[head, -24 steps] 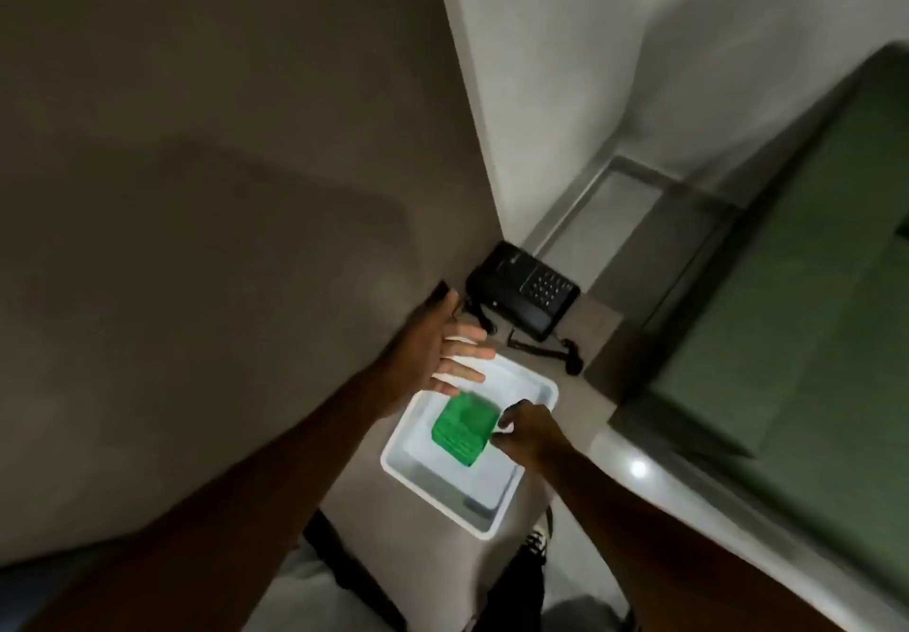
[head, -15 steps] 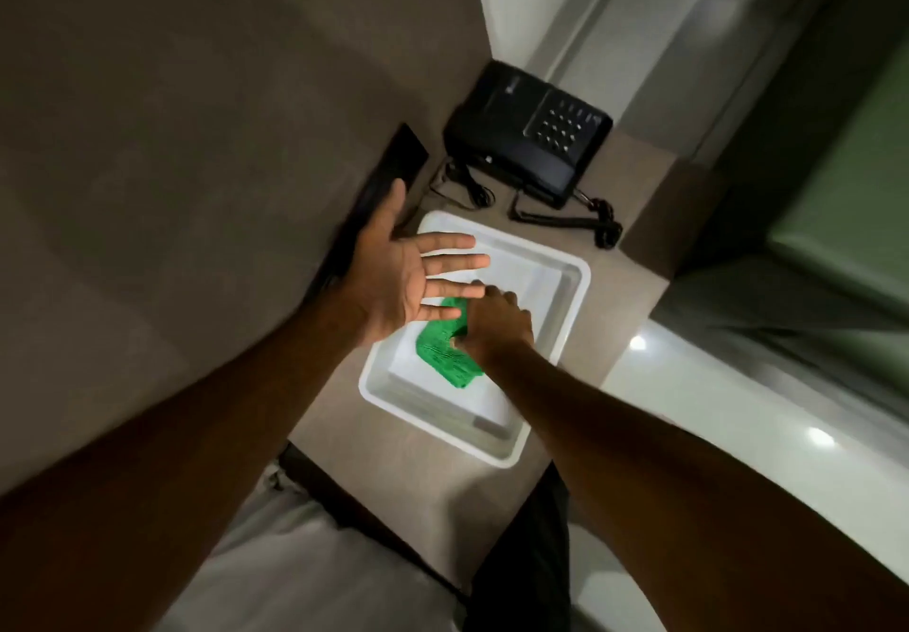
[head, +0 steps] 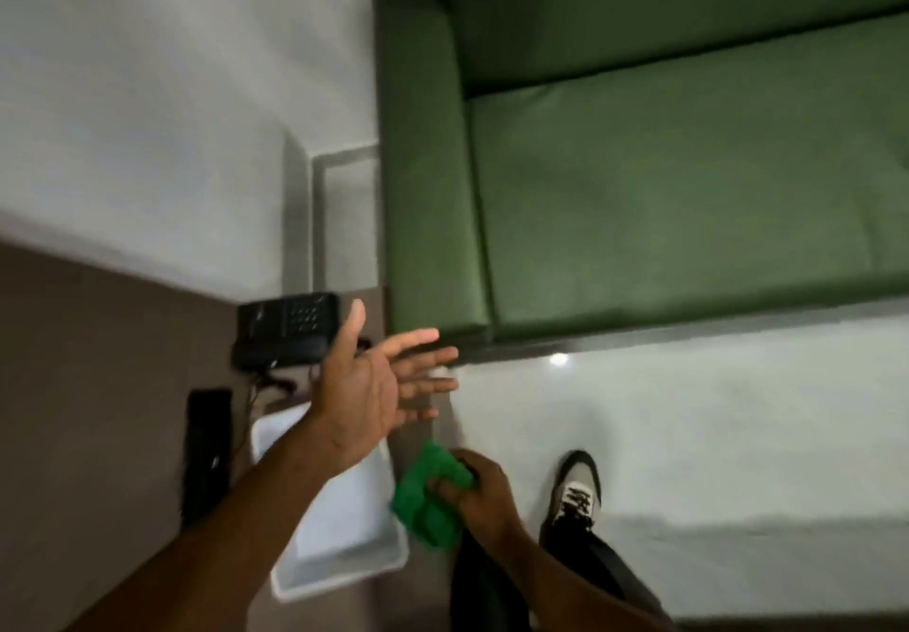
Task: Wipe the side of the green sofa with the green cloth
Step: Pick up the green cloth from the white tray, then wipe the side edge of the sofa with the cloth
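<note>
Right hand [head: 484, 489] now gripping the green cloth [head: 429, 503], lifted clear of the white tray [head: 344, 548] on the tabletop [head: 98, 385]; swinging toward the green sofa [head: 639, 164], its side not yet touched. Left hand [head: 364, 385] hovering open, empty.

Counts: 1 green sofa [head: 639, 179], far right. 1 green cloth [head: 428, 501], near centre. 2 hands: left hand [head: 364, 385], right hand [head: 479, 491]. 1 white tray [head: 339, 577] on bench, near left. 1 black phone [head: 287, 329], 1 black remote [head: 206, 454], both left. 1 shoe [head: 573, 493], near right.
</note>
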`<state>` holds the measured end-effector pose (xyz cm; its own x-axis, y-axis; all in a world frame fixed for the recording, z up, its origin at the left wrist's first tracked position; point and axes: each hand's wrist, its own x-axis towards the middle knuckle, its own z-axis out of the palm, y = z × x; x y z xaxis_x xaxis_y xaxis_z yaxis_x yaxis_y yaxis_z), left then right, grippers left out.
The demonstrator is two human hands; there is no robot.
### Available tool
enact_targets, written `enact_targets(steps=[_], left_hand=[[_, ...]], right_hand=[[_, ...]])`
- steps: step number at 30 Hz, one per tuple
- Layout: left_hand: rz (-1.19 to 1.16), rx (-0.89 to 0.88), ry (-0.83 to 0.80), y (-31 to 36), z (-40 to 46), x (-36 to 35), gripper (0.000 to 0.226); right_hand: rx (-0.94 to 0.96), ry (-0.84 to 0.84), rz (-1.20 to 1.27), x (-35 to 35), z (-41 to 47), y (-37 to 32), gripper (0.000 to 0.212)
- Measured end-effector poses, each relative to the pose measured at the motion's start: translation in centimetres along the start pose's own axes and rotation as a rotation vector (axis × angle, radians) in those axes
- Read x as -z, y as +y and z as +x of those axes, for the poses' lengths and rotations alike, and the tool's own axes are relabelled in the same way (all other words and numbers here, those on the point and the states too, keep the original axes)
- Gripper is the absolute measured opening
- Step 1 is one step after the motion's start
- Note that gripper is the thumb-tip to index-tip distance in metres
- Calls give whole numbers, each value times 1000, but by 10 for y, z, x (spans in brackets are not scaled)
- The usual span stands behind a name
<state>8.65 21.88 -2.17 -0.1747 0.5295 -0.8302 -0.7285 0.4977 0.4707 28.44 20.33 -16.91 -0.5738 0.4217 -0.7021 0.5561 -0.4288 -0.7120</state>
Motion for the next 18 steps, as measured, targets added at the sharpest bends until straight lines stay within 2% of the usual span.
enact_targets(steps=[2,5,8,11,14,18], left_hand=[[62,25,-65,7,36,-54,97],[172,55,-73,10,89,-114,95],[325,97,-54,1,142,-164,92],[480,124,-56,-12,189,-199,89],[578,141,-87,-27,232,-223,89],[705,67,-91,-53,282,-240,75]], right_hand=[[-29,145,133,43,2,17,42],[-100,341,355,80,21,41,68],[-116,476,479,107,40,58,79],[-128,613,624,131,63,68,66],[-173,670,755,142,99,84,46],[-258,764,840,144,144,104,29]])
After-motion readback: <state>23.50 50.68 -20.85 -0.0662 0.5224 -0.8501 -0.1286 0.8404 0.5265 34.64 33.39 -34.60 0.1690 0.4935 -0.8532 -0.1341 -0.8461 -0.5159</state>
